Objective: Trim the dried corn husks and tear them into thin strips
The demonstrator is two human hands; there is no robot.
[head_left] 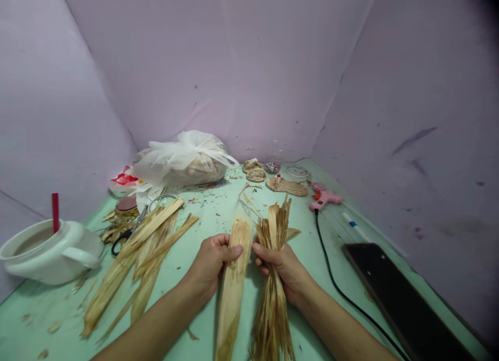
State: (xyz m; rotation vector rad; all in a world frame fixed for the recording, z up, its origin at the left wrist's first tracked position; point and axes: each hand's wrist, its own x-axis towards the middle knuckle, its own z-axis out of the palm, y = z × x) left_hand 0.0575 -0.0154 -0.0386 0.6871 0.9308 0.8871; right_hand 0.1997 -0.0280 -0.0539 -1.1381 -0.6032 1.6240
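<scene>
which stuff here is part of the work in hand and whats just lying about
Part of the work, it seems:
- wide dried strip, in the left hand
- strip bundle, in the right hand

Probably just lying about, untouched:
- white pot
- plastic bag
- black slab
- pink glue gun

Passage between husk pile [121,271] and left hand [212,257]; rightward obstacle, black cord [336,287].

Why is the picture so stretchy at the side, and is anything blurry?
Head view: the flat black phone-like slab looks pulled long near the edge, probably from a wide lens; head view: the tiny multicoloured beads blur together at the back; head view: the dry tan fibre bundle looks clearer.
</scene>
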